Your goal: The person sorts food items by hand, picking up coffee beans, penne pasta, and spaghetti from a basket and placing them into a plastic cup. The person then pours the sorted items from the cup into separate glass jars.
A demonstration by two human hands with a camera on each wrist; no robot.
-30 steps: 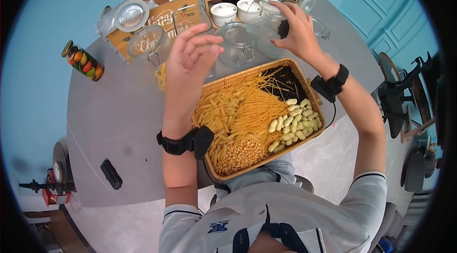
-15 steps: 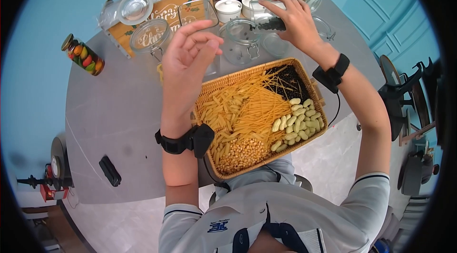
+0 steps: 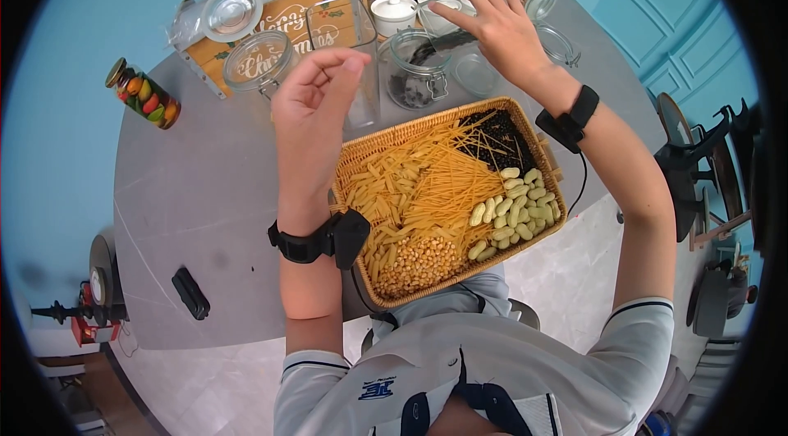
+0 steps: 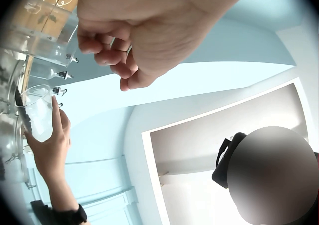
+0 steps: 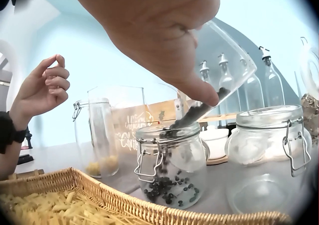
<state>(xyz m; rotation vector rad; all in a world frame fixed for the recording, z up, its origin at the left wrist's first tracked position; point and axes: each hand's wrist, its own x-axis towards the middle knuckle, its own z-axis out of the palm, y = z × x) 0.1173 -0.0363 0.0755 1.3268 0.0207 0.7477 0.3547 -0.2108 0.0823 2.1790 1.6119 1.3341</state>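
Black beans have slid down from the clear glass cup since the earlier frame, and more of them are in the round clear glass jar with a wire clip. The right hand holds the cup, with its fingers and thumb spread around it. The cup tips down to the left, its low end at the jar's open top. Beans drop inside, and some lie at the bottom. The jar stands on the gray table, just past the far side of the tan woven basket. Yellow noodles fill the basket's middle, with peanuts on the right and corn near. The left hand is up on the left, fingers loosely bent, holding nothing.
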